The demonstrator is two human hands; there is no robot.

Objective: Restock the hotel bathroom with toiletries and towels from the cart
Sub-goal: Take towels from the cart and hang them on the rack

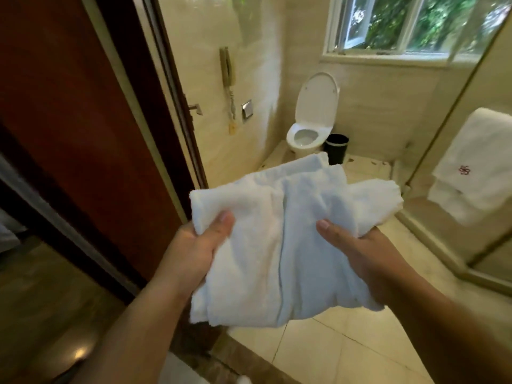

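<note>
Beneath the white towels [279, 245], the fingers of both hands are hidden; only thumbs show, pressed on top. A hanging monogrammed towel [476, 167] is cut off at right. Ahead stand an open toilet [313, 120] and black bin [336, 148], a dark door [83, 106] at left. The left hand [191, 250] and right hand [368, 253] grip the bundle's opposite sides.

- White towels [277, 239]: a soft, rumpled, loosely folded bundle, gripped at its sides by the left hand [194, 245] and right hand [368, 253], thumbs on top.
- Monogrammed white towel [476, 167]: hangs draped at far right.
</note>
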